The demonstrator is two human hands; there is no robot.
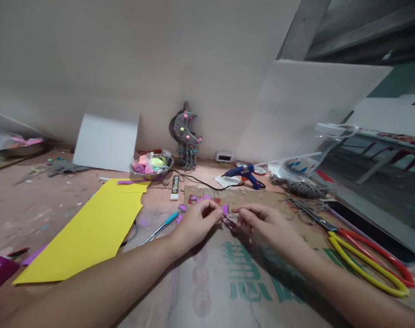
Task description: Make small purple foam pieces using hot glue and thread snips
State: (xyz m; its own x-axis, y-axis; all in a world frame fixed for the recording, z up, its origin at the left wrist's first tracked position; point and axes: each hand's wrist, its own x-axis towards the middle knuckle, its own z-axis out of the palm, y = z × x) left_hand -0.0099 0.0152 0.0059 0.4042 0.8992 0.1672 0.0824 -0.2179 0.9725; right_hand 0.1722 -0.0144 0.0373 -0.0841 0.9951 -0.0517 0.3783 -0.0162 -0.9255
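Observation:
A small purple piece (225, 209) shows at the fingertips of my left hand (197, 224), whose thumb and forefinger are pinched together on it. Just below hangs a small dark item (229, 222), too blurred to name. My right hand (265, 222) is close on the other side, its fingers curled inward, and whatever they pinch is hidden. Both hands are over a cardboard sheet (207, 273) with green printed characters. Several purple cut-outs (204, 197) lie just behind my left hand, and a blue pen (163, 225) rests beside it.
Yellow paper (88, 228) covers the left. Behind are a bowl (152, 175) of coloured clay, a utility-blade case (174, 187), a moon-shaped ornament (186, 132) and a blue glue gun (245, 174). Scissors (371, 259), a phone (371, 231) and grey yarn (303, 187) lie right.

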